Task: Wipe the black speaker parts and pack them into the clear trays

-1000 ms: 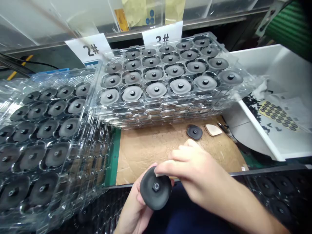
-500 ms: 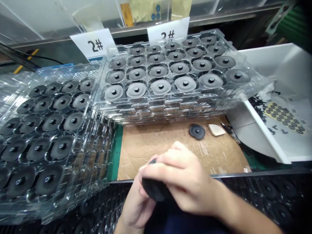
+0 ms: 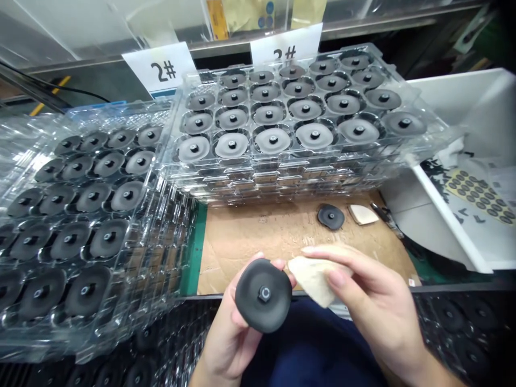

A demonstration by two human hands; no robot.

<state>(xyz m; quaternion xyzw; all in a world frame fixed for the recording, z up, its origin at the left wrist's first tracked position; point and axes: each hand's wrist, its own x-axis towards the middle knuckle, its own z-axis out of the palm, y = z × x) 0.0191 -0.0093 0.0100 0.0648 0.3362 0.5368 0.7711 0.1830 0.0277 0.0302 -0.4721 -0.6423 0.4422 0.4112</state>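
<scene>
Low in front of me, my left hand [image 3: 231, 328] grips a round black rubber-like disc [image 3: 264, 314] by its edge. The disc's dished face and small central stud point up toward me. Beside it, my right hand [image 3: 379, 301] pinches a cream-coloured cloth-like pad [image 3: 316, 277] between thumb and fingers. One corner of the pad is close to the disc's right edge; I cannot tell whether they touch. Another black disc [image 3: 331, 216] lies on the cardboard sheet [image 3: 258, 231], and a cream wedge-shaped pad [image 3: 363, 214] rests to its right.
Stacked clear trays [image 3: 242, 177] holding black discs stand behind the cardboard. A second tray stack [image 3: 133, 258] rises at the left. At right is a white bin [image 3: 447, 215] containing a yellow sticker sheet [image 3: 479, 196] and small black pieces. A dark pen-like tool [image 3: 387, 219] lies beside the bin.
My right hand has moved right, off the disc, and the cream pad in it now shows. The disc in my left hand has turned its studded face toward me.
</scene>
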